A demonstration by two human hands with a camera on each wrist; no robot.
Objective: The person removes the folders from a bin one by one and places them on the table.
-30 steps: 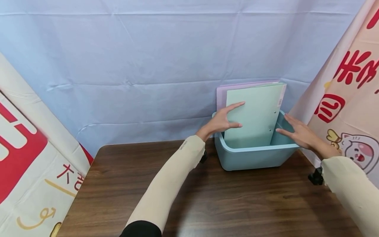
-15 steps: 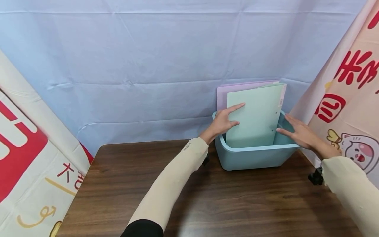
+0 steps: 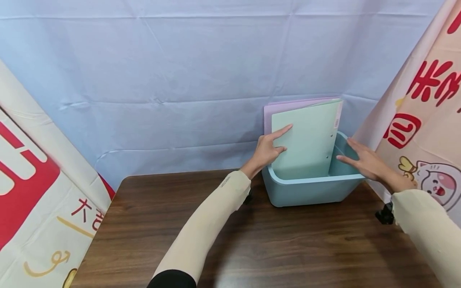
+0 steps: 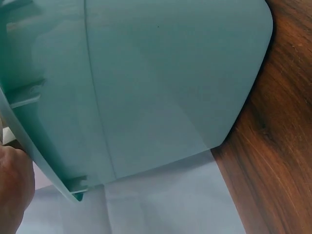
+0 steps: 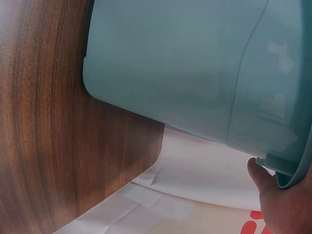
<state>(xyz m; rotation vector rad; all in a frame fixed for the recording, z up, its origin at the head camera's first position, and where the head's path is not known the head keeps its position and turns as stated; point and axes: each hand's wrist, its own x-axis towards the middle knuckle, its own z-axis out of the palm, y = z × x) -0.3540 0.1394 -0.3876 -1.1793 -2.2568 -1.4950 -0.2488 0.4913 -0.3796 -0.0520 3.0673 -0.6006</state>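
Note:
A pale green folder [image 3: 306, 140] stands leaning in a blue-green plastic tub [image 3: 317, 192] at the right rear of the table. My left hand [image 3: 264, 150] holds the folder near its left edge, with thumb and index finger spread across its front; its remaining fingers are hidden. At the tub's right end, my right hand [image 3: 371, 162] grips the rim, and the right wrist view shows a digit against the outer wall. Behind the green folder rises a lilac folder [image 3: 267, 118], mostly covered. The left wrist view shows the tub's side [image 4: 165, 83] and part of my left hand [image 4: 14, 185].
The tub stands on a dark brown wooden table [image 3: 180, 224]. A pale blue cloth [image 3: 180, 80] hangs close behind it. A printed cloth [image 3: 425, 128] with red lettering hangs at the right, and another printed cloth [image 3: 39, 188] at the left.
My left hand has drawn back slightly to the left, and the green folder has shifted left with it. My right hand, the tub and the lilac folder have hardly moved.

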